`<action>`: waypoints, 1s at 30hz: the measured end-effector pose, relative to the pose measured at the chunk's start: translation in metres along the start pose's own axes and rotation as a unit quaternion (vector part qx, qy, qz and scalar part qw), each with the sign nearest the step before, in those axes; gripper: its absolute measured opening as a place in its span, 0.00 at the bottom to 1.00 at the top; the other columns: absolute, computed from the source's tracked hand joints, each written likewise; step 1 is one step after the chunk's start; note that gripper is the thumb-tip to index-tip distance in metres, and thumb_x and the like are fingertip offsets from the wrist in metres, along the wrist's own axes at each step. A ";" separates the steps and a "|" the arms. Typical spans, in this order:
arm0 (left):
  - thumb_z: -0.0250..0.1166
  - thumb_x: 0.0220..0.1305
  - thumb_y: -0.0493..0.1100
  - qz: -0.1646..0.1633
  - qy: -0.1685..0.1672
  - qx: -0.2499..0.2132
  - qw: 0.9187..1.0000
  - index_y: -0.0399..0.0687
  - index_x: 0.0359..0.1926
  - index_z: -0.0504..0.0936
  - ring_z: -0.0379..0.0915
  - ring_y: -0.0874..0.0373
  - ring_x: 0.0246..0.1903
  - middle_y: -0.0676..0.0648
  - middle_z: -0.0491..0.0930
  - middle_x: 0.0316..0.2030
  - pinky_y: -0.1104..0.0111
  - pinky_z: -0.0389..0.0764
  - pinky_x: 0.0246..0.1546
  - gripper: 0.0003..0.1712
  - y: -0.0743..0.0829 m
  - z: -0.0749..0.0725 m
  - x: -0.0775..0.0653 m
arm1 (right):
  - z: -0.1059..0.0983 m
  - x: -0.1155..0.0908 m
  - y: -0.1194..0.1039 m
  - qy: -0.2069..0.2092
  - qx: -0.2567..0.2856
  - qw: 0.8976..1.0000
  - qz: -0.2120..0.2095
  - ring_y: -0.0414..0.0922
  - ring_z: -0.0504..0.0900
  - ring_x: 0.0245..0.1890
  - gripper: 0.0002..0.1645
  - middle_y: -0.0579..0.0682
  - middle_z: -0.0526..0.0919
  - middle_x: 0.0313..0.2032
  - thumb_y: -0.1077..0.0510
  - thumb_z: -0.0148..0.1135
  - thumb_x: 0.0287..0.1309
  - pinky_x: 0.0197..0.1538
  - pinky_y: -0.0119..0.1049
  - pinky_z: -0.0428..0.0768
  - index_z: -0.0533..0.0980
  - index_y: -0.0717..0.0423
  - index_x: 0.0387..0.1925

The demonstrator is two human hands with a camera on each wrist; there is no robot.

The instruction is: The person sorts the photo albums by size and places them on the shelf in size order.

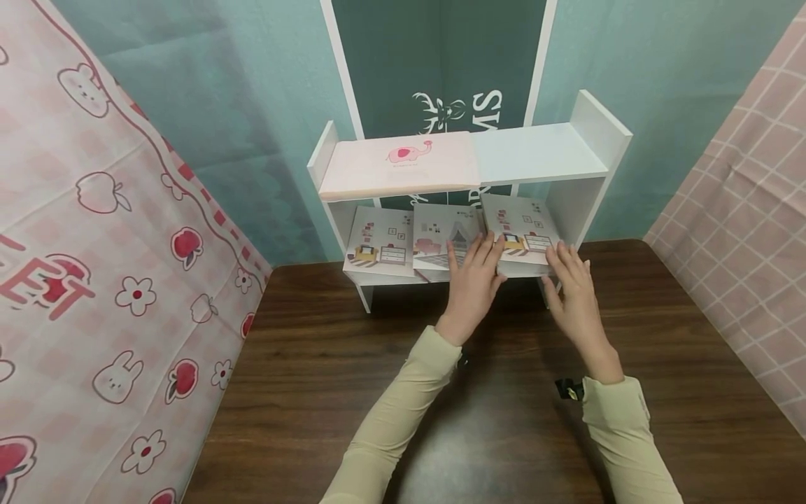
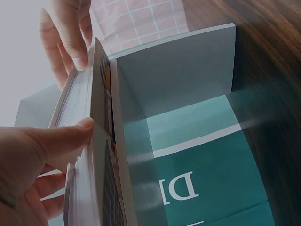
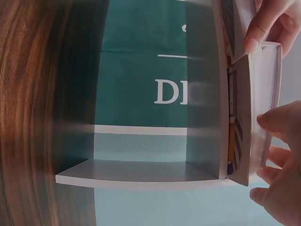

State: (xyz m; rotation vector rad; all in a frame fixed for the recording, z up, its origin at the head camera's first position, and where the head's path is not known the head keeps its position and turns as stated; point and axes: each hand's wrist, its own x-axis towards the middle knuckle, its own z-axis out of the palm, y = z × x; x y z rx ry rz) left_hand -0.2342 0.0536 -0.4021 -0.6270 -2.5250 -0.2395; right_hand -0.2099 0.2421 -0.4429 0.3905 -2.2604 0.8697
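Observation:
Three books with drawn room scenes on pale covers lie face up along the lower board of a small white shelf (image 1: 579, 203): a left book (image 1: 378, 241), a middle book (image 1: 434, 234) and a right book (image 1: 519, 217). My left hand (image 1: 472, 287) reaches over the middle and right books with fingers extended. In the left wrist view its thumb (image 2: 70, 136) touches the front page edge near the right book's corner. At the right book's other front corner is my right hand (image 1: 576, 301), fingers straight along the side and thumb (image 3: 273, 120) against the page edge.
A pink item with an elephant print (image 1: 403, 161) covers the left part of the top board. The shelf stands at the back of a dark wooden table (image 1: 302, 392), before a green hanging (image 1: 441, 49). Patterned cloths (image 1: 126, 238) hang at both sides.

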 end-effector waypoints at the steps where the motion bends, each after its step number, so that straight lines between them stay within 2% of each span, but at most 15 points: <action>1: 0.64 0.56 0.57 0.000 -0.002 0.000 1.000 0.55 0.68 0.61 0.56 0.58 0.66 0.52 0.62 0.67 0.42 0.47 0.65 0.40 0.000 0.000 0.000 | 0.000 0.000 -0.001 0.002 0.000 1.000 -0.003 0.63 0.56 0.66 0.34 0.66 0.63 0.63 0.73 0.61 0.52 0.67 0.61 0.46 0.66 0.62 0.62; 9: 0.61 0.59 0.59 0.007 -0.005 -0.003 1.000 0.55 0.69 0.59 0.55 0.57 0.67 0.51 0.60 0.68 0.42 0.47 0.65 0.40 -0.005 0.001 -0.002 | 0.002 0.001 -0.006 0.000 0.002 1.000 -0.002 0.64 0.56 0.66 0.35 0.65 0.64 0.63 0.70 0.65 0.49 0.66 0.64 0.45 0.68 0.58 0.61; 17: 0.58 0.61 0.60 0.027 0.000 -0.007 1.000 0.54 0.71 0.53 0.53 0.55 0.68 0.49 0.57 0.69 0.42 0.45 0.65 0.42 -0.011 0.002 -0.009 | 0.004 0.002 -0.015 -0.014 -0.001 1.000 0.005 0.61 0.54 0.68 0.35 0.62 0.63 0.65 0.61 0.67 0.51 0.66 0.64 0.43 0.68 0.53 0.63; 22: 0.60 0.60 0.59 0.034 0.015 -0.011 0.999 0.55 0.70 0.56 0.52 0.55 0.68 0.49 0.58 0.68 0.41 0.47 0.64 0.41 -0.016 0.000 -0.013 | 0.004 0.001 -0.018 -0.032 -0.002 0.999 0.003 0.60 0.52 0.69 0.36 0.60 0.61 0.66 0.56 0.67 0.52 0.68 0.60 0.40 0.67 0.50 0.64; 30: 0.55 0.62 0.64 0.044 -0.003 0.017 0.999 0.57 0.70 0.57 0.47 0.56 0.70 0.50 0.56 0.69 0.41 0.43 0.65 0.39 -0.024 -0.004 -0.020 | 0.007 0.001 -0.021 -0.049 -0.014 0.999 -0.014 0.61 0.52 0.68 0.38 0.60 0.60 0.67 0.48 0.65 0.53 0.68 0.61 0.37 0.64 0.47 0.65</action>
